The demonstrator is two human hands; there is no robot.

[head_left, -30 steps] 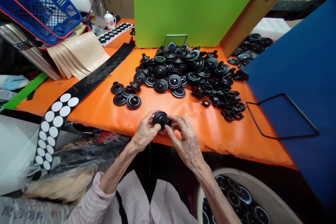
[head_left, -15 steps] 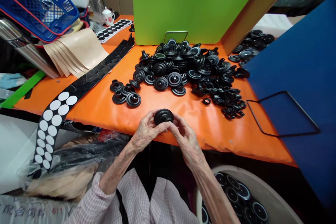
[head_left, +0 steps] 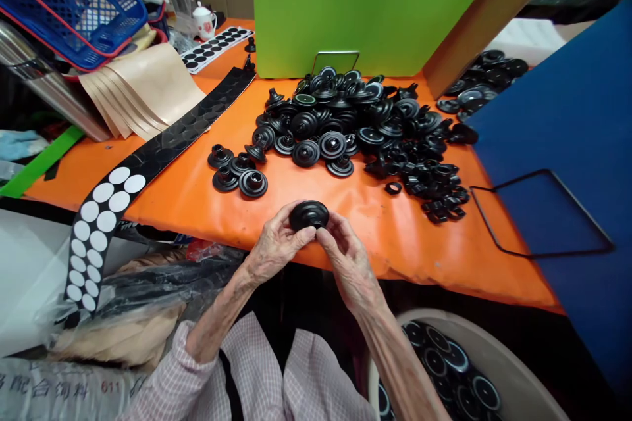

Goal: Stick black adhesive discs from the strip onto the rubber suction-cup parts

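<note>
Bare orange tabletop (head_left: 316,185) strip, black parts heap (head_left: 355,122) beyond (green board (head_left: 370,6) behind)

The table cover (head_left: 197,204) is a flat, bright orange. The disc (head_left: 309,215) at its near edge is plain black, faintly glossy, the same black as the heap of parts (head_left: 355,125) toward the far edge. From the far edge to the near left corner runs a black strip (head_left: 162,148) patterned with hexagons, its near end dotted with white circles. A lime-green board (head_left: 375,6) stands at the far edge, and a deep blue panel (head_left: 567,125) covers the right edge. Off the far left corner are a blue mesh basket (head_left: 64,0) with a red rim, tan sheets (head_left: 143,95) and a white teapot (head_left: 203,20) with a pink flower. The sleeves (head_left: 168,395) are a fine pink-and-white check.
</note>
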